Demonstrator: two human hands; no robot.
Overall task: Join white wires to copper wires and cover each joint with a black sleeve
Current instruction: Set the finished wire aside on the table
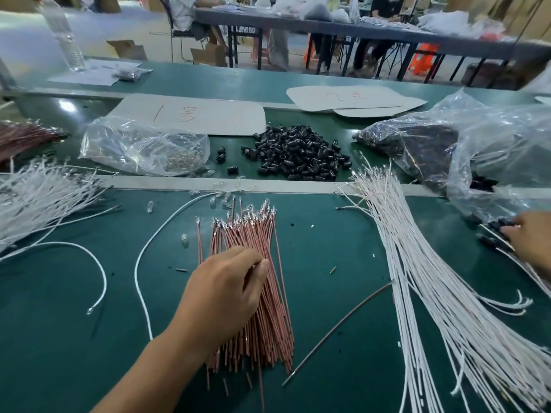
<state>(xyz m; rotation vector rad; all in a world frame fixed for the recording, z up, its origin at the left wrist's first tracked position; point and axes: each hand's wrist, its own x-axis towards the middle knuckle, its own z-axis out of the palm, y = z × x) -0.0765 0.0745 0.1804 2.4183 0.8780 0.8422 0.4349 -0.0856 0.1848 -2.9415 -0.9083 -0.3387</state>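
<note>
Two pale cardboard sheets lie on the green surface, each with handwritten orange-red marks. The left sheet bears a stroke and a scrawl, as does the right sheet; neither can be read.

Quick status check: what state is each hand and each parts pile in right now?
left hand: pinching a wire in the copper wire bundle
right hand: resting on sleeved wires at the table edge
white wire bundle: fanned out loose
black sleeves: loose heap
</note>
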